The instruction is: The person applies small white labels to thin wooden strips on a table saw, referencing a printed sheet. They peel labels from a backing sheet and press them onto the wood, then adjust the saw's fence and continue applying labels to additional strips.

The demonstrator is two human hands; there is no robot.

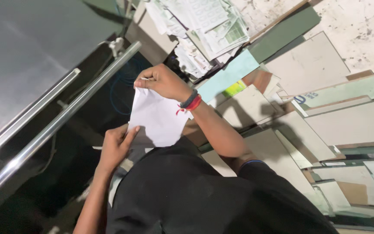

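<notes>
Stacked cardboard sheets [325, 125] in grey, tan and pale green fill the right half of the frame, lying flat and overlapping at many angles. At the upper centre, a bundle of printed paper sheets [204, 26] rests on top of the boards. At the upper left, a grey metal machine surface [27, 56] slopes across the frame, edged by a polished steel rail [61, 119] that runs diagonally from the lower left toward the upper centre.

A white paper sheet [156, 117] sits at the centre of the frame, held between both hands in front of the person's black shirt [187, 190].

The right hand [163, 81], at the sheet's upper edge, is closed in a narrow pinch on the top corner of the sheet; the paper hangs below this grip. Black and red wristbands [191, 102] circle this wrist.

The left hand [117, 145], at the sheet's lower left edge, grips the paper with the thumb laid over the front face and the fingers behind. The sheet extends up and to the right from this grip.
</notes>
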